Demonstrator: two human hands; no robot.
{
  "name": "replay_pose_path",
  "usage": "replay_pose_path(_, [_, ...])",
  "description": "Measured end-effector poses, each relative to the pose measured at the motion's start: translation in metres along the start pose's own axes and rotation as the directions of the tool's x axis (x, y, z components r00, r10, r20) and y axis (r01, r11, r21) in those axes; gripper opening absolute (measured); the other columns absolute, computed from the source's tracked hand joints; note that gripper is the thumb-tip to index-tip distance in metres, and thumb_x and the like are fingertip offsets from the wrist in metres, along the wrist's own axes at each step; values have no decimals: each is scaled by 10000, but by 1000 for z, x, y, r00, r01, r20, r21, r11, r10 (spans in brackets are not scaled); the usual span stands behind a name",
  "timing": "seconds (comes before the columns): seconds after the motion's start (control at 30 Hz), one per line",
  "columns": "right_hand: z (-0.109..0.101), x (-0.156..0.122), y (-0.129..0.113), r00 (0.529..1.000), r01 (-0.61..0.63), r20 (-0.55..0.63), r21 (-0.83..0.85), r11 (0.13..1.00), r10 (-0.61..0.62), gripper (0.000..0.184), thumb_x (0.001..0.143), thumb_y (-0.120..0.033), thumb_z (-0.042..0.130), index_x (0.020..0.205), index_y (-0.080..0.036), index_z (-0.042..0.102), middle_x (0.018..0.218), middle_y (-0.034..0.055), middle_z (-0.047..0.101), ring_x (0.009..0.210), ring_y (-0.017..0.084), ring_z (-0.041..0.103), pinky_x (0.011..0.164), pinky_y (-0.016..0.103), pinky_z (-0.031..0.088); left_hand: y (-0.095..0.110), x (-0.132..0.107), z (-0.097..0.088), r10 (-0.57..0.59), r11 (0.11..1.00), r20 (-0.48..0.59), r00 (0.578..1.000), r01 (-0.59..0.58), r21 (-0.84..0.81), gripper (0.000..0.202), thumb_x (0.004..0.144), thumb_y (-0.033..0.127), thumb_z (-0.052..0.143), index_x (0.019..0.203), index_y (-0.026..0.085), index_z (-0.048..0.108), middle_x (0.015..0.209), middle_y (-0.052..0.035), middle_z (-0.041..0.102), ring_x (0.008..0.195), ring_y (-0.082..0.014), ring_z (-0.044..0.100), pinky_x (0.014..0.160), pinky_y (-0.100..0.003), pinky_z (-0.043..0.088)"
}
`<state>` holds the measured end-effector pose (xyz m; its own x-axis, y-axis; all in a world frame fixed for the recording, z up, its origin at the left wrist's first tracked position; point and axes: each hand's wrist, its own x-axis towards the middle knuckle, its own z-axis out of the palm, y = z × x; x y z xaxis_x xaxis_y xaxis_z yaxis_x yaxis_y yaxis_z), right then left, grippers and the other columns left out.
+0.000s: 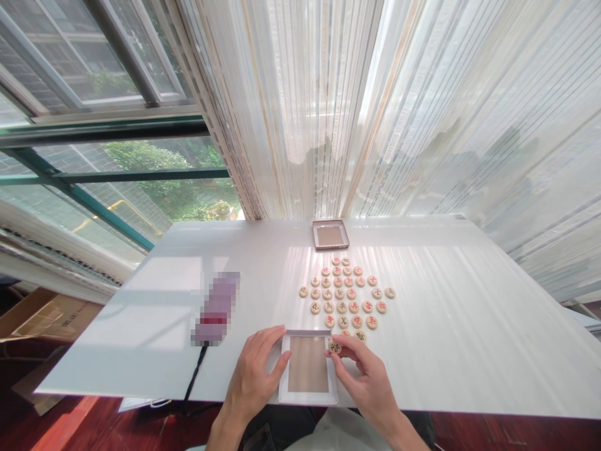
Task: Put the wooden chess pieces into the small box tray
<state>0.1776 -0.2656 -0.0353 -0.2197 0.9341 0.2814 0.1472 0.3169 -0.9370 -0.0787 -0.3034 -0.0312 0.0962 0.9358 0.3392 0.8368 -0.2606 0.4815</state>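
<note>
White table (451, 319), round game pieces (339, 294).
Right hand (369, 369): fingers clamped on 1 piece (335, 346); left hand (255, 362): fingers apart, touching nearer box (307, 366).

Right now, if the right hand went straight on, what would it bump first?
The right hand, with its round piece, would probably bump the right edge of the box. Height is unclear; if it passes over, the left hand could be next.
</note>
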Motion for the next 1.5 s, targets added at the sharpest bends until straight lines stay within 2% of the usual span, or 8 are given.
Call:
replay_pose_path(0.1, [-1,1,0,998,63,3,-71,995,-63,233,950,-270,677,1180,-240,686,976,58,770,798,210,751,768,324,658,0,0,0,-6,1000,13,1000,6,-2,338,1003,299,586,1336,246,570,1302,-106,683,1212,-286,640,1016,-465,549])
replay_pose_path(0.33, [-3,2,-2,998,56,38,-76,996,-53,229,934,-273,706,1160,-241,703,904,37,776,735,192,737,715,290,638,0,0,-3,-10,999,-46,999,8,-43,270,1014,285,565,1276,256,624,1276,-88,694,1205,-266,648,1016,-437,559])
replay_pose_path(0.47, [-4,4,-3,993,103,59,-75,992,-99,247,958,-267,676,1203,-249,708,896,43,761,746,198,718,731,310,626,12,1,-7,-8,990,-84,996,-4,-137,227,1020,225,564,1233,258,635,1244,-85,696,1211,-253,634,1046,-438,540])
replay_pose_path(0.63, [-5,6,-7,985,149,90,-50,987,-145,323,968,-231,661,1286,-281,691,953,58,753,779,206,715,776,331,625,48,10,-6,-6,948,54,999,23,-317,258,1015,281,599,1272,264,619,1133,-73,741,1049,-223,706,930,-356,601])
replay_pose_path(0.9, [-3,5,-10,971,187,141,38,982,-191,393,973,-132,580,1295,-333,680,1026,55,722,889,205,719,803,321,634,87,32,7,-211,815,215,953,293,-499,145,964,311,654,1084,261,719,996,-36,798,881,-209,753,809,-320,627])
replay_pose_path(1.03, [-2,6,-9,973,202,117,-9,979,-200,411,936,-128,629,1302,-312,663,1030,54,726,853,201,707,785,317,629,79,34,1,-268,794,189,945,327,-513,116,941,315,682,1007,237,737,928,-25,800,808,-191,748,758,-285,620])
replay_pose_path(1.33, [-2,2,-4,985,133,116,-55,990,-126,225,994,-193,559,1161,-265,690,985,68,697,815,213,676,756,332,602,21,22,-32,-357,846,74,931,356,-396,184,962,378,637,1053,233,706,994,-37,781,888,-206,758,835,-315,629])
replay_pose_path(1.5, [-2,2,-3,984,99,156,-62,993,-88,205,1017,-198,513,1115,-260,682,958,65,677,821,212,662,715,317,578,24,22,-34,-326,877,100,940,341,-338,141,962,352,632,1027,243,695,965,-21,766,844,-194,733,796,-312,613])
